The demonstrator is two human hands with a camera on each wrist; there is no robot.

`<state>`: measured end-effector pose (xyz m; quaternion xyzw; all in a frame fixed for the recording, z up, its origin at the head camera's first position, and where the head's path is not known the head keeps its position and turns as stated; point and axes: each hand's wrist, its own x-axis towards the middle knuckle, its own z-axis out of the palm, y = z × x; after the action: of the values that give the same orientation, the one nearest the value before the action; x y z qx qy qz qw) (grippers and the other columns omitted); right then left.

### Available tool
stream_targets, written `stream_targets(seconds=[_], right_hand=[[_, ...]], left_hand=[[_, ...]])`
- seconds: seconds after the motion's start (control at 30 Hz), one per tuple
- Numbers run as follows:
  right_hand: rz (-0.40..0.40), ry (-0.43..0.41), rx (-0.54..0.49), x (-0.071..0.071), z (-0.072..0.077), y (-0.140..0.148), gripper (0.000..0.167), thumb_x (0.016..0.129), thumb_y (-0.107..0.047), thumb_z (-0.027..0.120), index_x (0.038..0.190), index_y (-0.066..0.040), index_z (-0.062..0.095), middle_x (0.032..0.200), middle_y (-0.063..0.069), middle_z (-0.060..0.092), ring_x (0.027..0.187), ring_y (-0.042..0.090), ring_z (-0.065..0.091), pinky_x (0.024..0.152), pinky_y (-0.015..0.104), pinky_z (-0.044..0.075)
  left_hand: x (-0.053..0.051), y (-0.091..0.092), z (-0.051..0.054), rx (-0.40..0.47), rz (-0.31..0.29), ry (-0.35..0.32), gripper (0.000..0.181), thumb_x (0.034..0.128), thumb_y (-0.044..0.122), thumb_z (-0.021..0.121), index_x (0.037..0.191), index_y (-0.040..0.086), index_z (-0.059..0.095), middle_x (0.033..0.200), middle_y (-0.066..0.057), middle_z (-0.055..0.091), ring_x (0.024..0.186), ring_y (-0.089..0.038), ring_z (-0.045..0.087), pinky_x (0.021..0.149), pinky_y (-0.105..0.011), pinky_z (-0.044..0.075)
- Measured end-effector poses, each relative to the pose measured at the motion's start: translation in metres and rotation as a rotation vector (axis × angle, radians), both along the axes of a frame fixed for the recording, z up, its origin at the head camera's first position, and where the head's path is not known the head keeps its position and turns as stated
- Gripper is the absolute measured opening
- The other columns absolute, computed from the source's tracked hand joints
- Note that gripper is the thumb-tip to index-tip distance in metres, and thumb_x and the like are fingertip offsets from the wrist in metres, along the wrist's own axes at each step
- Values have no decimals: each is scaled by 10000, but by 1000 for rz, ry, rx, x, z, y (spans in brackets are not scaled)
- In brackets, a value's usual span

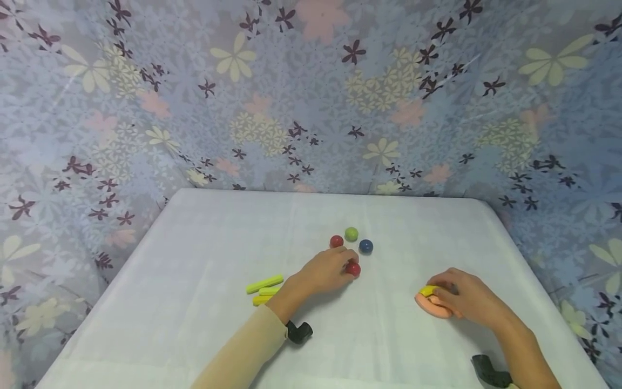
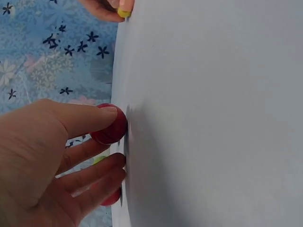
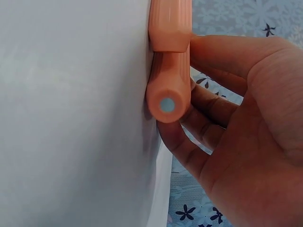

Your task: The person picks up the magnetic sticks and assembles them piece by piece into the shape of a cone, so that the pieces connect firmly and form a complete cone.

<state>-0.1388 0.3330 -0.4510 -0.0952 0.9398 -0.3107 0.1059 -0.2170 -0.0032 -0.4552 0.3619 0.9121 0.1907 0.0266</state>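
My left hand (image 1: 330, 270) pinches a shiny red ball (image 1: 353, 269) between thumb and fingers, low over the white table. Beyond that hand sit a second red ball (image 1: 337, 241), a green ball (image 1: 351, 234) and a blue ball (image 1: 366, 247). At the right, my right hand (image 1: 466, 297) grips a peach-coloured ribbed object (image 3: 170, 80) with a pale blue dot on its rounded end. A yellow part (image 1: 428, 290) shows at the fingertips; whether it is a separate piece I cannot tell. A curved peach part (image 1: 432, 307) lies against the table.
Several yellow-green sticks (image 1: 264, 283) lie left of my left forearm, partly hidden by it. The white cloth-covered table (image 1: 204, 243) ends at a floral curtain (image 1: 301, 108) behind. Dark camera mounts (image 1: 299, 333) hang under both wrists.
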Motion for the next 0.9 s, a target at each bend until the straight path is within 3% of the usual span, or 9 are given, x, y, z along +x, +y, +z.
stream_targets(seconds=[0.2,0.53,0.73,0.9], right_hand=[[-21,-22,1,0,2,0,290,943,-252,628,1194,-108,656,1044,25,572,811,181,528,587,314,469],[-13,19,2,-4,-1,0,355,925,-336,649,1157,-68,650,984,13,584,756,172,528,555,297,473],[-28,-6,-27,-4,2,-1,465,880,-408,684,1157,-46,593,986,38,598,777,187,544,577,308,487],[-33,0,-28,-4,-1,0,454,874,-430,681,1136,-68,602,955,12,615,784,175,554,595,307,482]], left_hand=[[0,-7,-2,54,-15,-11,275,856,273,711,1100,198,607,990,93,610,897,-63,549,862,-236,458],[4,-14,-5,37,-16,18,340,863,278,692,1184,170,661,1097,55,634,1017,-93,567,939,-247,429],[7,-15,-7,69,8,0,343,860,295,709,1176,172,661,1066,62,614,953,-71,557,890,-238,455],[8,-15,-5,76,28,-18,366,858,316,721,1179,150,662,1052,54,620,933,-69,547,872,-226,459]])
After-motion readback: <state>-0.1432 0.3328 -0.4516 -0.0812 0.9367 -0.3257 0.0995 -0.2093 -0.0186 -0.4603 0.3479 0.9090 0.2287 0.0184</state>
